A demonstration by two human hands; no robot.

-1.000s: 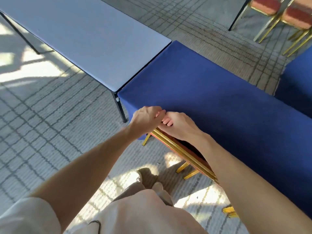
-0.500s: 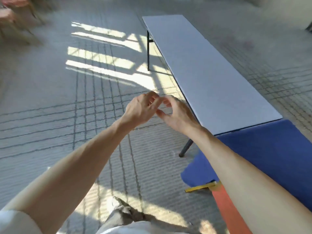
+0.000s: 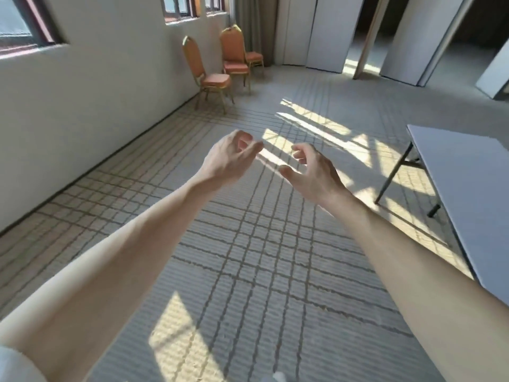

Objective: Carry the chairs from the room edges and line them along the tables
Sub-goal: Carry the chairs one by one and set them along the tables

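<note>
Beyond both empty, loosely curled hands, left hand (image 3: 228, 161) and right hand (image 3: 312, 172) just apart, three orange padded gold-framed chairs (image 3: 212, 75) stand against the wall; grey folding table (image 3: 468, 172) to their right.

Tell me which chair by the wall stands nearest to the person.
The leftmost chair; the other two chairs stand behind it, farther along the wall.

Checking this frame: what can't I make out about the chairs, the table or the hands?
Farthest chair: head view, its back hidden behind the middle chair.
Table: cut off by the right edge; its length and far legs unseen.
Left hand and right hand: palms turned away, though neither holds anything.
Windows: cropped by the top edge.
</note>
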